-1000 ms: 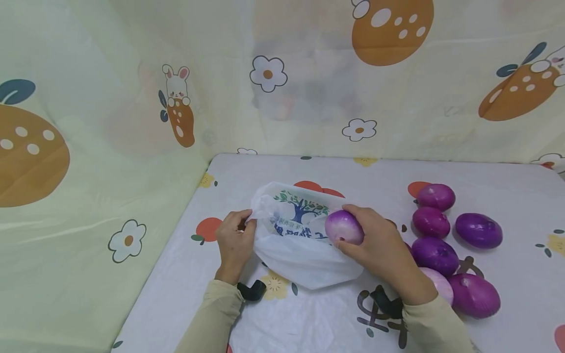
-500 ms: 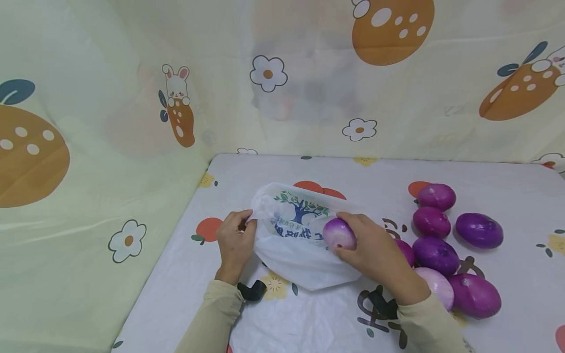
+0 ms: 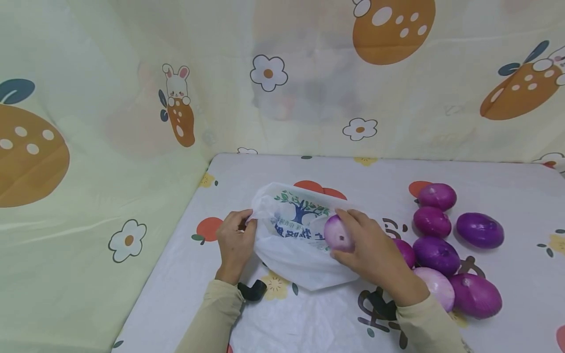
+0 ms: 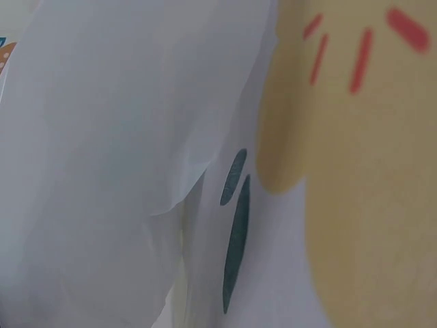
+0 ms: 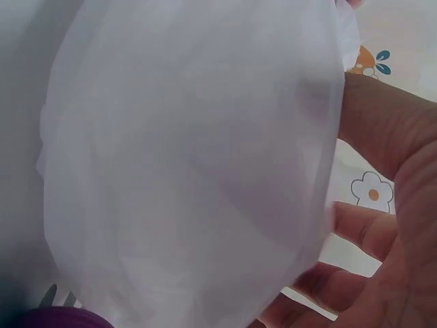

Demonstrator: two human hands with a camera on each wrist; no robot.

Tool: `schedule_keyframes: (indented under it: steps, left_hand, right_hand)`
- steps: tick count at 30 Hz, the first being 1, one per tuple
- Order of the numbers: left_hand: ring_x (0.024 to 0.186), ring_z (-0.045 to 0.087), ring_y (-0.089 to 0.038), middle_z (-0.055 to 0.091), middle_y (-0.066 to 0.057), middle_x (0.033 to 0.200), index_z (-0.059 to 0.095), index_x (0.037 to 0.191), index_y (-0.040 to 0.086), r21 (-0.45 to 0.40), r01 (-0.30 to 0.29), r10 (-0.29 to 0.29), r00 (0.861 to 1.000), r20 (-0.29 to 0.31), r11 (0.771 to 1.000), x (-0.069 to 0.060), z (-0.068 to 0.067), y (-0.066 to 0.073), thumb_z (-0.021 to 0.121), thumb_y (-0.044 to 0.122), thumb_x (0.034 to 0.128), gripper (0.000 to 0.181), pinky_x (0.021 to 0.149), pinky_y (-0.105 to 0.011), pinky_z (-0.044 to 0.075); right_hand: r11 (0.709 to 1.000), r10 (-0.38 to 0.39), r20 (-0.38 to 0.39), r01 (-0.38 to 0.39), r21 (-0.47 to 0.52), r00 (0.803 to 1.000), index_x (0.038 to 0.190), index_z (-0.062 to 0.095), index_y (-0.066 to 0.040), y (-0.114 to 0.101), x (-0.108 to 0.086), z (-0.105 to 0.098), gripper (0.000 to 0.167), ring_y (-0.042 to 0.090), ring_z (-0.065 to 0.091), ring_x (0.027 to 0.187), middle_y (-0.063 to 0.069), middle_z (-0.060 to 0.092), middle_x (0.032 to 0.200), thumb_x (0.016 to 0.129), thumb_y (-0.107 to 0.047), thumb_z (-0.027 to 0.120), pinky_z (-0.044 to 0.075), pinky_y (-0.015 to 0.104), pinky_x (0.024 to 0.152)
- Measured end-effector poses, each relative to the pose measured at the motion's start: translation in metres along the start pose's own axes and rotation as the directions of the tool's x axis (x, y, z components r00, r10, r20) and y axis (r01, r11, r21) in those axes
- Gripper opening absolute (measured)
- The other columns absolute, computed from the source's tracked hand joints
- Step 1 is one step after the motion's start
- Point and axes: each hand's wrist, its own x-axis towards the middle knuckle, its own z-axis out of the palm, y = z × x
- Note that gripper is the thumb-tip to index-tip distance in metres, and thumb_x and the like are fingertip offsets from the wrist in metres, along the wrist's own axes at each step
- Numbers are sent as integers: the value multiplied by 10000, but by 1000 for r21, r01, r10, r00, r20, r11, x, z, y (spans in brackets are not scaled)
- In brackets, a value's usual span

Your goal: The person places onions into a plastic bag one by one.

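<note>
My left hand (image 3: 236,242) pinches the left rim of a white plastic bag (image 3: 304,267), printed with a green and blue tree. The bag lies on its side with its mouth partly open. At the mouth's right end, my right hand (image 3: 377,255) grips a purple and white red onion (image 3: 337,233) between thumb and fingers. In the right wrist view the bag (image 5: 184,157) hides that onion, leaving only a faint purple shade, while parts of the right hand (image 5: 382,225) show beside it. The left wrist view has the bag (image 4: 123,137) but no hand.
Several more red onions lie right of my right hand, including a dark purple one (image 3: 436,256), a pale one (image 3: 434,284) and one set apart (image 3: 480,230). A patterned cloth (image 3: 521,196) covers the table. Printed curtains (image 3: 309,98) hang behind and at the left.
My right hand has shifted slightly left and down with the onion, and the onion has turned a little in its grip. My left hand stays put on the bag's rim.
</note>
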Motion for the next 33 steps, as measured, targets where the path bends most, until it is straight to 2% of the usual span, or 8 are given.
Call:
schedule_keyframes:
  steps: [5, 13, 18, 24, 28, 30, 32, 33]
  left_hand:
    - [701, 684, -200, 752, -95, 917, 796, 1029, 24, 10, -3, 3, 1000, 6, 1000, 0, 0, 0, 707, 5, 885, 170, 624, -270, 573]
    - [699, 677, -204, 752, -99, 922, 793, 1036, 19, 5, -8, 8, 1000, 11, 1000, -2, 3, 1, 693, 0, 896, 173, 631, -284, 580]
    - [717, 680, -214, 755, -108, 943, 792, 1053, 14, 19, 2, -2, 1000, 19, 1000, -1, -3, 1, 695, 2, 907, 176, 657, -249, 572]
    - [703, 665, -225, 750, -132, 927, 789, 1039, -7, 18, 5, -4, 1000, -5, 1000, -1, -11, 3, 705, -20, 892, 170, 678, -98, 486]
    - [704, 660, -231, 746, -148, 923, 784, 1038, -22, 20, 3, -3, 1000, -7, 1000, -1, -13, 2, 702, -34, 888, 171, 696, -49, 455]
    - [713, 660, -231, 746, -149, 929, 782, 1047, -23, 22, 3, -3, 1000, 2, 1000, -1, -11, 2, 695, -28, 897, 173, 703, -42, 449]
    - [714, 661, -233, 747, -153, 931, 782, 1052, -24, 15, 3, -3, 1000, 8, 1000, -1, -8, 3, 688, -25, 901, 177, 708, -42, 449]
    - [714, 659, -231, 748, -152, 931, 782, 1054, -24, 12, 3, -3, 1000, 8, 1000, -2, -6, 4, 685, -24, 904, 179, 708, -42, 449]
  right_hand:
    - [999, -13, -29, 12, -33, 1000, 1556, 470, -97, 0, -1, -3, 901, 499, 540, 1289, 262, 490, 1514, 793, -315, 896, 502, 709, 953]
    - [997, 24, -33, -26, -73, 999, 1544, 473, -76, 2, -10, -15, 909, 518, 522, 1312, 273, 486, 1514, 788, -344, 901, 461, 711, 1008]
    - [998, 33, -69, -37, -57, 997, 1554, 453, -70, 5, -20, -27, 884, 524, 499, 1324, 271, 483, 1515, 822, -334, 871, 442, 726, 1017]
    - [999, 37, -148, -36, 9, 988, 1550, 458, -83, 26, -41, -42, 845, 475, 456, 1376, 253, 496, 1503, 841, -308, 859, 412, 718, 1052]
    - [998, 60, -222, -58, 16, 973, 1526, 480, -72, 46, -60, -54, 845, 474, 465, 1361, 252, 522, 1475, 814, -283, 884, 417, 732, 1020]
    - [997, 78, -262, -77, 14, 962, 1513, 494, -56, 57, -72, -63, 851, 489, 475, 1342, 263, 531, 1461, 794, -263, 901, 420, 741, 1002]
    - [996, 91, -297, -94, 4, 951, 1493, 509, -29, 68, -84, -71, 848, 476, 544, 1224, 279, 545, 1430, 780, -250, 911, 466, 721, 942]
    - [993, 111, -302, -117, -1, 947, 1493, 511, -29, 73, -91, -75, 843, 478, 544, 1216, 280, 546, 1428, 785, -256, 909, 467, 727, 929]
